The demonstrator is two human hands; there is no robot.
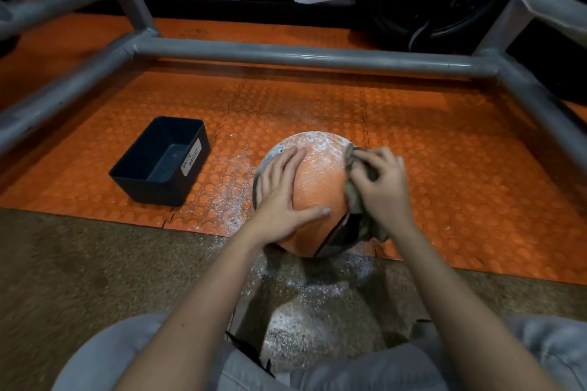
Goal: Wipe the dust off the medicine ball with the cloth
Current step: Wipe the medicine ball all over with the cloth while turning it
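Steadying the medicine ball [317, 181] on the orange floor mat [444, 168]: left grip [282, 190] lies flat on its near-left top, fingers straight, holding nothing. Right grip [381, 187] is clenched round the bunched cloth [356, 200] and pressed to the ball's right flank. White dust [317, 143] coats the far crown, ahead and left of the cloth. Judgement: the next stroke should run up and away over the top.

Dusty orange medicine ball [317, 174], crumpled cloth [357, 200] alongside
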